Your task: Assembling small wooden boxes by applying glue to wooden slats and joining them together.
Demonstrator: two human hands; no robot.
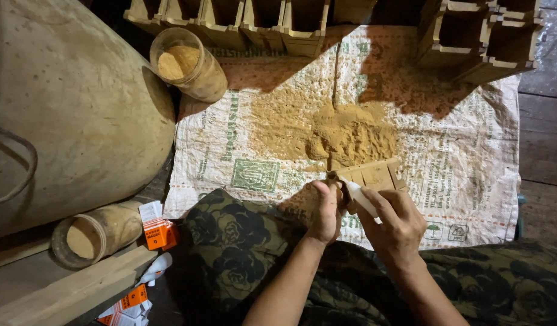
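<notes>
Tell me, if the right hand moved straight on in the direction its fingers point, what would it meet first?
Probably the small wooden frame that the right hand already touches; beyond it lies the heap of tan powder on the woven sack. Depth is unclear.

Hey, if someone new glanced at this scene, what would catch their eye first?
Probably the pile of tan powder heaped in the middle of the printed woven sack spread on the floor. Just below it, the left hand and the right hand meet at a small wooden mould at the pile's near edge. At the far left a big rounded dusty sack fills the view, with a plastic jar of powder beside it.
</notes>
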